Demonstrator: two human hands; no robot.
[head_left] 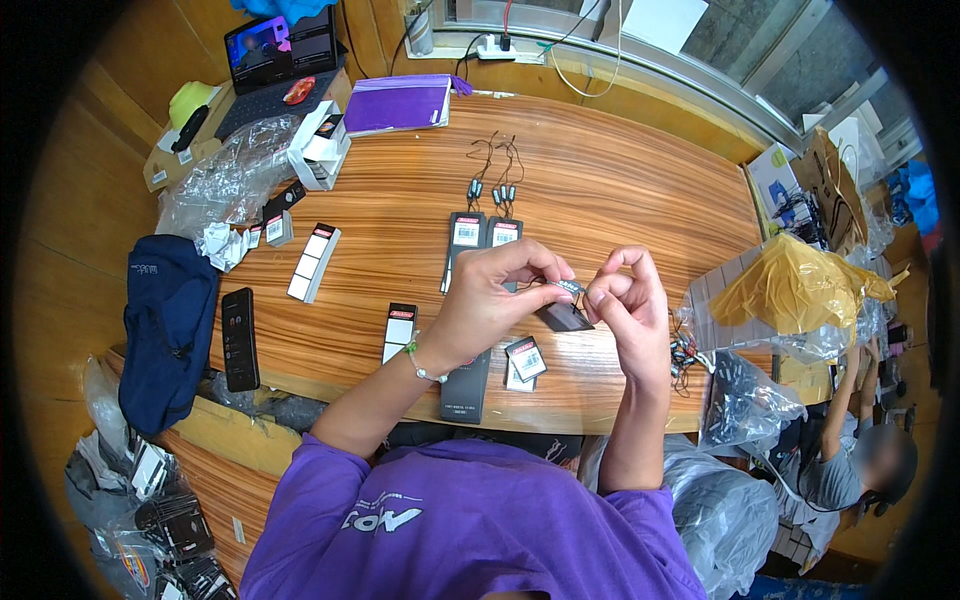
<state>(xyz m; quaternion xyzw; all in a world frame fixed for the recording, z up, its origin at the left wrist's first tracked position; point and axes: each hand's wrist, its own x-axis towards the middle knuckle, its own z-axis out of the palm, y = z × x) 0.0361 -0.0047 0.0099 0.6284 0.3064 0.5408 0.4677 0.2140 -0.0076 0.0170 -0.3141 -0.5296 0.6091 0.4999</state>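
Note:
Over the middle of the table, my left hand pinches a cord with a small grey seal on it. A dark hang tag hangs beneath the fingers. My right hand is closed beside it, thumb against forefinger, apparently on the cord's end; the thin cord is hard to see there. Two stacks of long dark tags with white labels lie beyond my left hand, their corded seals stretched away from me. Below my hands are small square label cards and a long dark tag, partly covered by my left wrist.
Left are label strips, a phone, a navy bag and a laptop. A purple book lies at the back. Loose cords and plastic bags crowd the right, with another person beyond.

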